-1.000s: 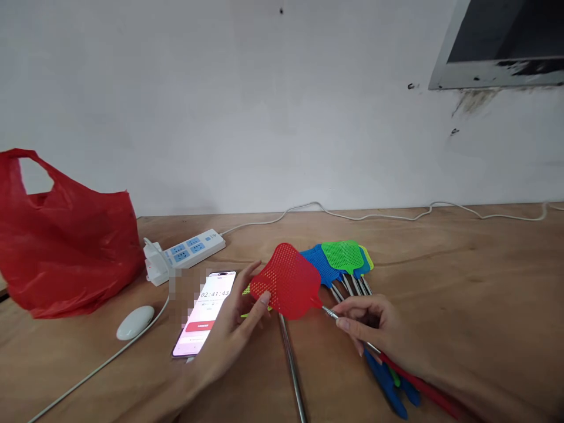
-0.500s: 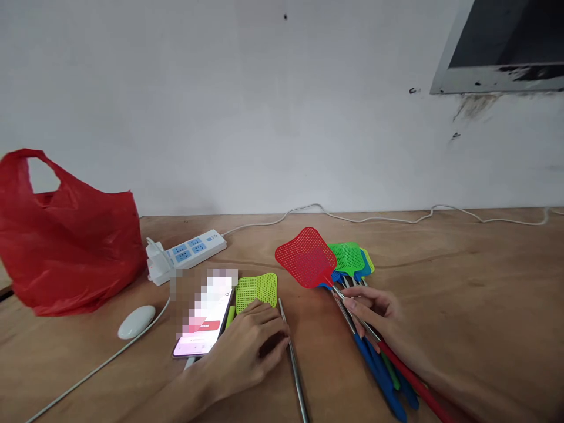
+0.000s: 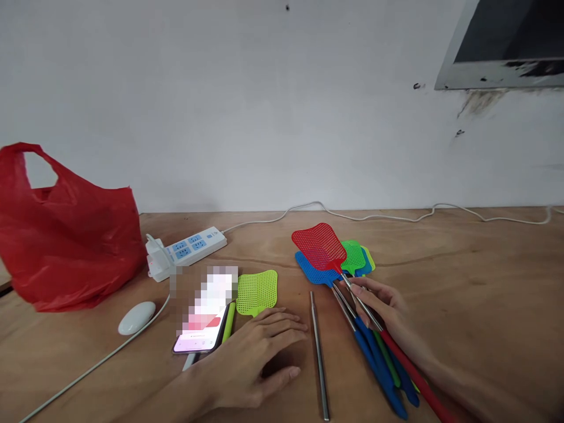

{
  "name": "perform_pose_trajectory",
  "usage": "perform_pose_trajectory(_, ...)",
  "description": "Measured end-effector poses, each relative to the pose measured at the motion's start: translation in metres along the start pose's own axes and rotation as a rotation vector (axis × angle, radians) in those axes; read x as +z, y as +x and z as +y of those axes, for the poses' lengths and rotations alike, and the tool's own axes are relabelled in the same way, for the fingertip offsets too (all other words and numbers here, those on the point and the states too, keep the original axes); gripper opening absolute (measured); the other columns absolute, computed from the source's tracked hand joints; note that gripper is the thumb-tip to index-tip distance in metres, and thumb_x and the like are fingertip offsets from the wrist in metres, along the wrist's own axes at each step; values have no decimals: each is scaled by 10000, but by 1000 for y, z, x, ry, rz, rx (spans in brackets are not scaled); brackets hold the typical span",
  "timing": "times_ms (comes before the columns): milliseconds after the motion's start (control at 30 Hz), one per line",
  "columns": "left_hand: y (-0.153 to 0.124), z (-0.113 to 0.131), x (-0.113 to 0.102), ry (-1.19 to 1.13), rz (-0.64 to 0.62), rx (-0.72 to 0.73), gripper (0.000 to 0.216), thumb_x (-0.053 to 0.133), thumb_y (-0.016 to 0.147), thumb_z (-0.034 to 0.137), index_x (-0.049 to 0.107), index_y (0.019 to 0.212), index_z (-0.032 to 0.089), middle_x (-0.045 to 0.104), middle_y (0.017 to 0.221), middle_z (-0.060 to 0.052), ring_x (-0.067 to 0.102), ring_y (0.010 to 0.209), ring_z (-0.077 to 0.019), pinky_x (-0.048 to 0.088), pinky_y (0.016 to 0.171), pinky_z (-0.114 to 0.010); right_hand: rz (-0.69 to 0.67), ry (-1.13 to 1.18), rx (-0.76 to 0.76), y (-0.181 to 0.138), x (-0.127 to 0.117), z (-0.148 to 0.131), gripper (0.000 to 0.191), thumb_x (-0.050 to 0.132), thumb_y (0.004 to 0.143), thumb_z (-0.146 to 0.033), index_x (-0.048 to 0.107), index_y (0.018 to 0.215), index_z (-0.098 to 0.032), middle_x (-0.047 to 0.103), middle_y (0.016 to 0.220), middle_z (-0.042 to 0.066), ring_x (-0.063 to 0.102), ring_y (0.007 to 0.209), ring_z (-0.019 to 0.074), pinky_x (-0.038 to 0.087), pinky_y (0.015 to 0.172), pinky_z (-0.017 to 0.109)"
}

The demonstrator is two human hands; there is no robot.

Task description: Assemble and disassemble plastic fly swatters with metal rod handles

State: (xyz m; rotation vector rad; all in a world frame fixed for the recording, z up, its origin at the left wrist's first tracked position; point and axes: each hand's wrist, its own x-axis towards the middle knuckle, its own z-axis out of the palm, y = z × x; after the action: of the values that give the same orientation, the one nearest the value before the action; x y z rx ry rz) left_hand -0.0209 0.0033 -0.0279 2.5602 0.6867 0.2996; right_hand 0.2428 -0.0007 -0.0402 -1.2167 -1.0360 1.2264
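Note:
My right hand (image 3: 381,308) is closed on the metal shaft of a red fly swatter (image 3: 321,245), whose red handle runs toward the lower right. Beneath it are a blue fly swatter (image 3: 314,271), a green fly swatter (image 3: 353,257) and others, partly covered, their handles bunched by my right wrist. My left hand (image 3: 264,352) is open, palm down, fingers stretched toward a loose metal rod (image 3: 319,358) that it does not touch. Just beyond my left fingers lies a yellow-green swatter head (image 3: 258,291). A yellow-green handle (image 3: 229,322) lies beside the phone.
A lit phone (image 3: 207,317), partly blurred out, lies left of my left hand. Farther left are a white mouse-shaped object (image 3: 136,318), a power strip (image 3: 189,251) and a red plastic bag (image 3: 70,247). A white cable (image 3: 383,218) runs along the wall.
The metal rod has shifted right, away from my left hand, whose fingers have straightened. The red swatter's head has moved right and farther back, uncovering more of the blue one.

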Motion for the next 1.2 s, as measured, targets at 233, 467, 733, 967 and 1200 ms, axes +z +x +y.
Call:
perform_pose_trajectory(233,0,-6,2,101,73,-85,245,509,980,215,579,1213,243,641,1257,-38,577,1181,-227,395,1092,-430,80,73,34,0,4,0,585,815,649,-610,675,994,-159,538,424,-60,395,397,87,253,413,220)
perform_pose_trajectory(467,1,-4,8,283,135,-264,221,384,1015,226,603,1034,204,662,1069,-78,640,970,-255,504,847,-407,28,84,37,-2,4,0,543,808,685,-581,647,998,-167,530,418,-62,394,395,91,242,421,226)
perform_pose_trajectory(733,-3,-2,18,611,-12,-710,414,293,1056,334,663,957,178,723,784,-114,692,728,-322,481,630,-394,21,48,16,-3,6,-2,585,787,671,-626,648,993,-157,531,417,-54,388,396,94,222,433,234)
perform_pose_trajectory(967,-3,-2,21,451,63,-596,430,280,1046,304,657,874,189,722,791,-94,683,714,-273,437,613,-342,17,32,20,-4,7,-3,577,783,664,-629,647,978,-164,528,412,-55,392,404,105,241,447,241)
perform_pose_trajectory(1200,-2,1,15,460,71,-541,377,313,1042,293,636,874,194,729,801,-88,691,709,-269,422,598,-331,-42,-53,-30,-3,4,2,573,704,767,-630,587,1117,-191,520,449,-77,373,422,112,256,456,242)
